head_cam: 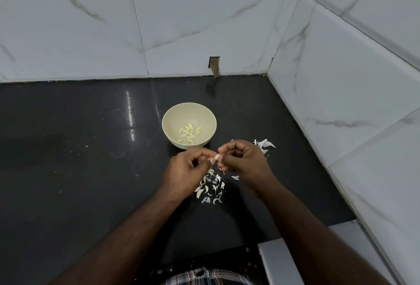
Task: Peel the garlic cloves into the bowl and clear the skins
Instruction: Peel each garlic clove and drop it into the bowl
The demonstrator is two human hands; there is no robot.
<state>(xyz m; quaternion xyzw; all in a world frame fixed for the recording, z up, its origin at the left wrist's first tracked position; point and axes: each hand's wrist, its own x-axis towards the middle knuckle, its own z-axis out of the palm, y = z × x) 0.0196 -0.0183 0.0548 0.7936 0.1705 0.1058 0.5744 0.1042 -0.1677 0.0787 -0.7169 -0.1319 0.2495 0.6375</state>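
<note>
Cream bowl (189, 112); black counter (79, 148); white skins (211, 184); grey-veined tiles (181, 23).

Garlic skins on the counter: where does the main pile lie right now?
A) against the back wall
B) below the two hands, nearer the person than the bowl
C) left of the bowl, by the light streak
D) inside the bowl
B: the main pile of garlic skins lies on the black counter under the left hand and right hand, while the bowl beyond them holds only peeled cloves.
</note>
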